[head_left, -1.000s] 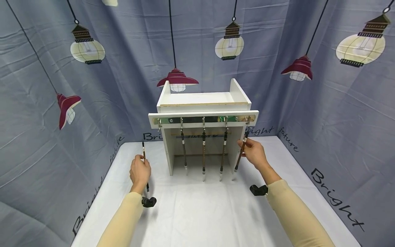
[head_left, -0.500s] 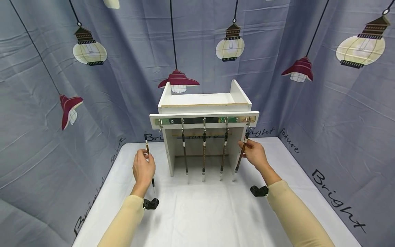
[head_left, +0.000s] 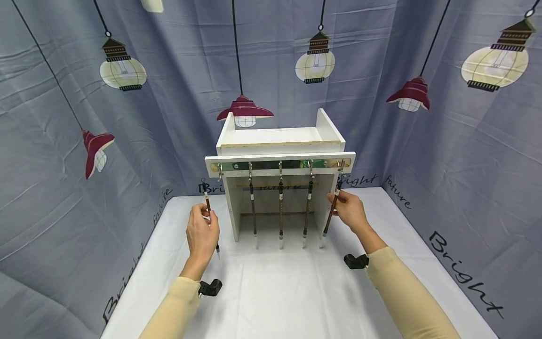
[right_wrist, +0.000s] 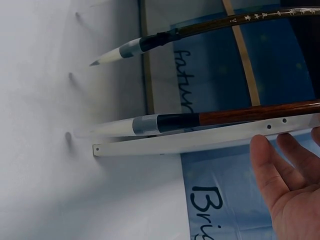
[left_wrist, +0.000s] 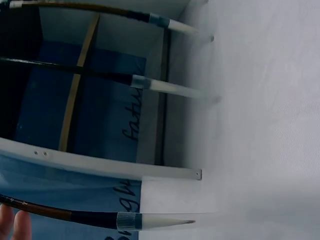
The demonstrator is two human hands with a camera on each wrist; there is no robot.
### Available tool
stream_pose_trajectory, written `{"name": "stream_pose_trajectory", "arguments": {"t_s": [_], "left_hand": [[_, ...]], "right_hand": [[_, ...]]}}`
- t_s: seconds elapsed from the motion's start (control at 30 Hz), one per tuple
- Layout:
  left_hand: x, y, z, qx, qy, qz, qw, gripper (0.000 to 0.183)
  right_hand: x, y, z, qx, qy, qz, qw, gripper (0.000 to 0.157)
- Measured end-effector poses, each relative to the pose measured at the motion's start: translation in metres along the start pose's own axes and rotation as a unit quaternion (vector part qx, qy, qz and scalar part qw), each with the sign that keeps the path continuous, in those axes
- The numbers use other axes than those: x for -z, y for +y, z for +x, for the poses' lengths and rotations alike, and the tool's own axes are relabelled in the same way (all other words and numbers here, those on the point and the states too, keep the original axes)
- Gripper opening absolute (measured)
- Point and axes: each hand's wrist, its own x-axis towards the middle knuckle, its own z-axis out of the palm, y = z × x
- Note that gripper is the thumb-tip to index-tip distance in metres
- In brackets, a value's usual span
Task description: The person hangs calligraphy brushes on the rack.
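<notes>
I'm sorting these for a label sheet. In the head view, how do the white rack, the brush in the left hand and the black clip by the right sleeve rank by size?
1. White rack, largest.
2. Brush in the left hand.
3. Black clip, smallest, though it sits nearer the camera.

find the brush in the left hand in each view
Head: the brush in the left hand stands near upright at left of centre, beside the white rack.
Left wrist: it lies along the bottom edge, white tip pointing right.
Right wrist: not in it; the brushes there are other ones.
Shared landmark: the rack's white side panel.
</notes>
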Motion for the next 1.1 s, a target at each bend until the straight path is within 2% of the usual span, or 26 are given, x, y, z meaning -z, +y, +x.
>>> {"name": "stream_pose_trajectory", "arguments": {"t_s": [0.3,0.5,0.8,1.1], "left_hand": [[0.003,0.02,-0.008,-0.056,0.008,-0.016,0.9983,0.018],[-0.001,0.026,-0.013,-0.094,0.015,-0.016,0.9953,0.016],[-0.005,0.026,-0.018,-0.107,0.014,-0.014,0.9941,0.016],[-0.004,0.03,-0.016,-0.099,0.009,-0.009,0.995,0.017]], "right_hand": [[0.001,0.002,0.001,0.004,0.001,0.002,1.0,0.06],[0.0,0.004,0.001,0.006,0.002,-0.003,1.0,0.06],[0.0,0.003,0.0,0.006,0.002,-0.005,1.0,0.06],[0.001,0.002,0.002,0.009,0.001,-0.003,1.0,0.062]]}}
